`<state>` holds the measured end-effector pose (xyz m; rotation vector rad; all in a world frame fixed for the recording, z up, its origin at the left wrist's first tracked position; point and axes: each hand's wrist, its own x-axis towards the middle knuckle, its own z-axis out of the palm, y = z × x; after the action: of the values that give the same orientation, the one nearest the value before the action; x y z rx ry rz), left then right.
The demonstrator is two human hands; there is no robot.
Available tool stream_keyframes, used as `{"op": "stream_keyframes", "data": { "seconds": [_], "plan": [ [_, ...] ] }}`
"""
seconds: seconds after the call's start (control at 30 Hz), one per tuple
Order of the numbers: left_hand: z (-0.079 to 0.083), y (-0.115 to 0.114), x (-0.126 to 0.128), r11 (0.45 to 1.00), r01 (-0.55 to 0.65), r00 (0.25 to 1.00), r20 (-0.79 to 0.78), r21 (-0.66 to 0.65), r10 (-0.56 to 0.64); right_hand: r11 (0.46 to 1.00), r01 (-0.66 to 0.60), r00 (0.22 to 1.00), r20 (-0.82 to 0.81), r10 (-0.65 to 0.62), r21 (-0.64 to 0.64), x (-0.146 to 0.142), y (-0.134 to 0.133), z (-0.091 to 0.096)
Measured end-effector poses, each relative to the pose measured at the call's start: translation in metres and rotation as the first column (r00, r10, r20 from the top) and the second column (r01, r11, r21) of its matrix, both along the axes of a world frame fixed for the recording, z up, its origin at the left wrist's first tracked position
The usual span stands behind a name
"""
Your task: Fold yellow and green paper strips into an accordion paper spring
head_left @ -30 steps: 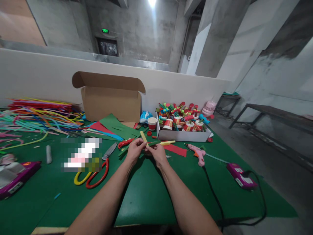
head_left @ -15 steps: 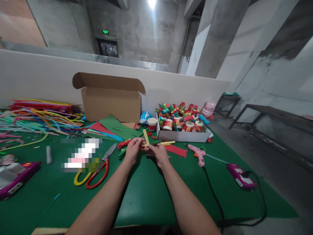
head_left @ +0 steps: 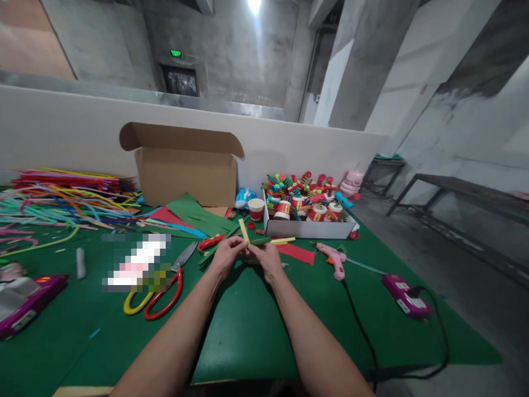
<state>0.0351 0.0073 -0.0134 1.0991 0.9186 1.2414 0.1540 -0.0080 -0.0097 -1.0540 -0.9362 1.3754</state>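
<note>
Both hands meet over the middle of the table, fingertips pinched close together. A yellow paper strip (head_left: 243, 229) stands up from between them, leaning slightly left. A green paper strip (head_left: 261, 241) points out to the right behind my right fingers, crossing the yellow one near the fingertips. My left hand (head_left: 226, 256) is closed on the strips from the left, and my right hand (head_left: 266, 260) is closed on them from the right. The exact crossing is hidden by the fingers. Beyond the hands lie loose yellow strips (head_left: 283, 240) and a piece of red paper (head_left: 296, 253).
Red-handled scissors (head_left: 165, 300) and a red-handled cutter (head_left: 210, 243) lie left. A pink glue gun (head_left: 333, 258) with a cord lies right, near a purple power strip (head_left: 407, 296). Behind stand a paper cup (head_left: 256, 209), a white box (head_left: 308, 229) of decorated cups and a cardboard box (head_left: 185, 176).
The hands stay pinched together on the strips with only a small shift of the fingers. The yellow strip leans a little more to the left. The whole view has shifted slightly.
</note>
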Motion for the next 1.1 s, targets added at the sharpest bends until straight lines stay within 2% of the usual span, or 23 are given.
{"op": "stream_keyframes", "data": {
  "seconds": [0.13, 0.27, 0.43, 0.7, 0.87, 1.1],
  "plan": [
    [-0.0017, 0.0016, -0.0014, 1.0, -0.025, 0.998, -0.057, 0.011, 0.026, 1.0, 0.01, 0.999, 0.05, -0.009, -0.003, 0.0014, -0.0007, 0.0027],
    [-0.0031, 0.0023, 0.0001, 0.999, -0.039, 0.999, -0.001, 0.01, 0.039, 0.999, 0.047, 0.999, -0.017, -0.047, -0.007, 0.001, 0.0015, 0.0022],
    [0.0016, -0.0021, 0.0038, 1.0, 0.01, 0.998, -0.063, 0.028, -0.009, 0.999, 0.029, 0.996, -0.079, -0.03, -0.018, 0.0007, 0.0021, 0.001],
    [0.0002, -0.0013, 0.0018, 0.999, -0.016, 0.997, -0.073, 0.039, 0.018, 0.999, 0.031, 0.996, -0.086, -0.033, -0.028, 0.0016, 0.0007, 0.0017],
    [-0.0007, -0.0009, 0.0002, 0.999, -0.028, 0.994, -0.107, 0.033, 0.032, 0.997, 0.076, 0.997, -0.024, -0.076, -0.007, 0.0014, 0.0005, 0.0026],
    [0.0003, 0.0004, 0.0002, 1.0, -0.03, 0.999, 0.019, 0.002, 0.03, 0.992, 0.122, 0.992, 0.016, -0.122, 0.017, 0.001, 0.0031, 0.0014]
  ]
}}
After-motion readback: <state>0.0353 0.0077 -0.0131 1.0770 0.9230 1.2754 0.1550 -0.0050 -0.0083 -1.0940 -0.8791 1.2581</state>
